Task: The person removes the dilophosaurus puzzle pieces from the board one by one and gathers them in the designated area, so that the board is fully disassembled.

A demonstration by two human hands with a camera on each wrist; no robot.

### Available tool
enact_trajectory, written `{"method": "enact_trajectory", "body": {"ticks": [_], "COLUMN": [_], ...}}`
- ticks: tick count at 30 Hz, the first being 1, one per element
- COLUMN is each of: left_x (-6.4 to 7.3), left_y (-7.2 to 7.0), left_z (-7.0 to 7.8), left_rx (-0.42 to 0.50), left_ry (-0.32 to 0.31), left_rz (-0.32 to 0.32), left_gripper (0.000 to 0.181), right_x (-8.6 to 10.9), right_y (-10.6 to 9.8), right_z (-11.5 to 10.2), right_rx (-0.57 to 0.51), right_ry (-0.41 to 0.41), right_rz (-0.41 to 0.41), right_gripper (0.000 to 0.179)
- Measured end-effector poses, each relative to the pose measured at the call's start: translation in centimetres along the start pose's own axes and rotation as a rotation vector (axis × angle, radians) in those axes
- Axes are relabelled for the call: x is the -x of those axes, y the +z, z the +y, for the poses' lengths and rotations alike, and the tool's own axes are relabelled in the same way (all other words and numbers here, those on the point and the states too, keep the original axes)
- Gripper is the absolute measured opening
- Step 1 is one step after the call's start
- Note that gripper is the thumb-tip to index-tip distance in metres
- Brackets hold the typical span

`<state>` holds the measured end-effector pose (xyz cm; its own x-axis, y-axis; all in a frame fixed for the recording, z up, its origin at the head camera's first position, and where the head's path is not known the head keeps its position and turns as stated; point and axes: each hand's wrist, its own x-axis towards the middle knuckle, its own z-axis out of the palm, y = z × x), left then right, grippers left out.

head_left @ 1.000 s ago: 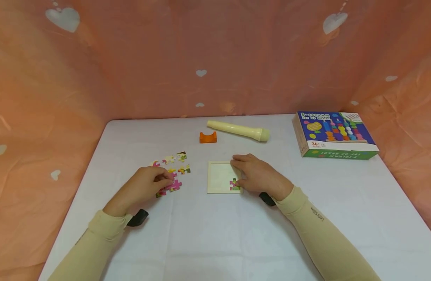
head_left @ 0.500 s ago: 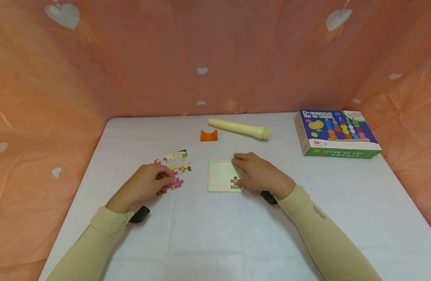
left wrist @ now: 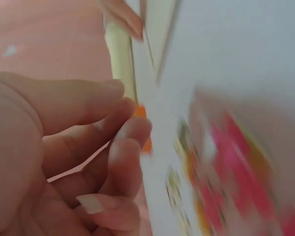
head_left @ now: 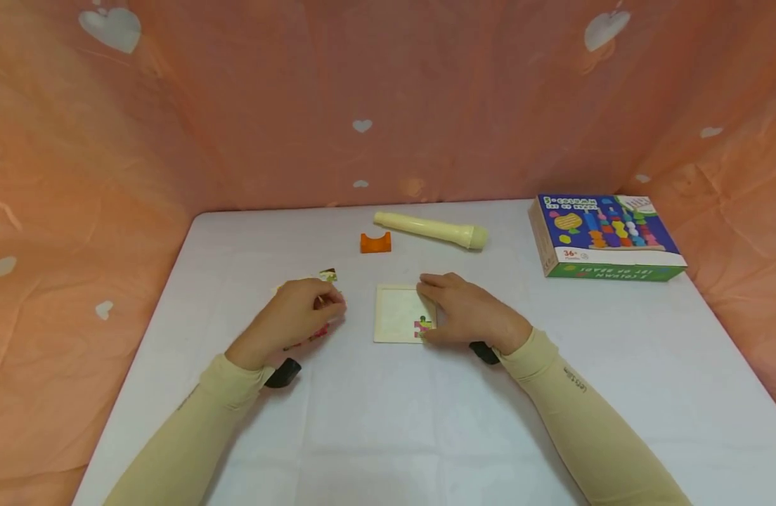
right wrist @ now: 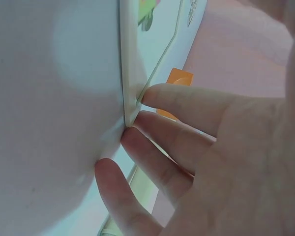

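My right hand rests on the right side of a pale square puzzle tray, its thumb near a pink-and-green puzzle piece in the tray's near right corner. In the right wrist view, the extended fingers touch a corner of the tray's rim. Left of the tray, my left hand hovers over loose puzzle pieces, hiding most of them. The left wrist view shows its thumb and fingers curled close together above the blurred pieces; I cannot tell whether a piece is between the fingertips.
An orange arched block lies behind the tray, beside a cream toy microphone. At the back right stands a bead-set box. A pink curtain hangs behind the white table.
My left hand has moved right and slightly away from me over the loose pieces. The right hand has stayed at the tray, its thumb shifting slightly toward the near edge.
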<state>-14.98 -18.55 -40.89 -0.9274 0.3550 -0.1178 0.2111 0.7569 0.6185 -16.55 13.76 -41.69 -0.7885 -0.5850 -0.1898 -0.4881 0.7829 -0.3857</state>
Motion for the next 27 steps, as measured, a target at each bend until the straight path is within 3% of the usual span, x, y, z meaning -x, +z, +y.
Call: {"method": "enact_trajectory", "body": {"ticks": [7,12,19,27], "left_x": [-3.9,-5.5,-5.5,-6.2], "left_y": [3.5,5.6,7.1,7.8], "left_z": [5.2,7.5,8.1,8.3], "left_rx": [-0.001,0.000,-0.100,-0.105], "left_ry": [0.134,0.187,0.200,0.220], "left_rz": [-0.141,-0.197,-0.202,-0.203], "left_gripper": [0.006,0.008,0.020,0.018], "right_x": [0.0,-0.2,-0.5,-0.2], "right_y": [0.0,0.0,0.3,0.1], "right_z": [0.1,0.2,-0.2,0.0], "right_rx": [-0.026,-0.049,-0.061,-0.022], "right_ry": [0.021,0.030,0.008,0.015], "right_rz": [0.010,-0.005,-0.016,0.005], "right_gripper": [0.098,0.094,0.090,0.095]}}
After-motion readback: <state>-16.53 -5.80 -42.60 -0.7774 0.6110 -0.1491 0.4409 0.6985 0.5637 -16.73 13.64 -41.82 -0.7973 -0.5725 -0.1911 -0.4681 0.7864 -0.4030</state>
